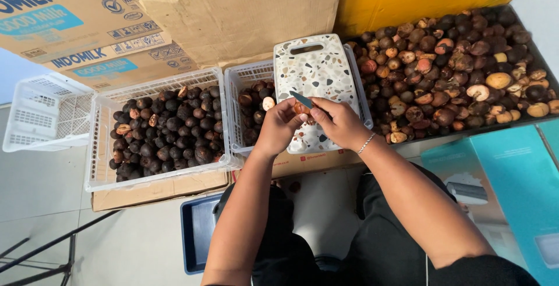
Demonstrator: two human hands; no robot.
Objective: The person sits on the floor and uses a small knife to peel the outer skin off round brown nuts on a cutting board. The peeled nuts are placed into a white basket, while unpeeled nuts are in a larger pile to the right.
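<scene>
Small round brown fruit (301,109): held between both hands above a speckled cutting board (317,70). Knife (302,100): short dark blade, tilted, laid against the fruit's top.

You have a pale tiled floor (52,193) under everything. On it rest stacked cardboard boxes (233,12), a flattened cardboard sheet (151,190) under the white baskets, a dark blue tray (197,231) and a teal box (512,175).
</scene>
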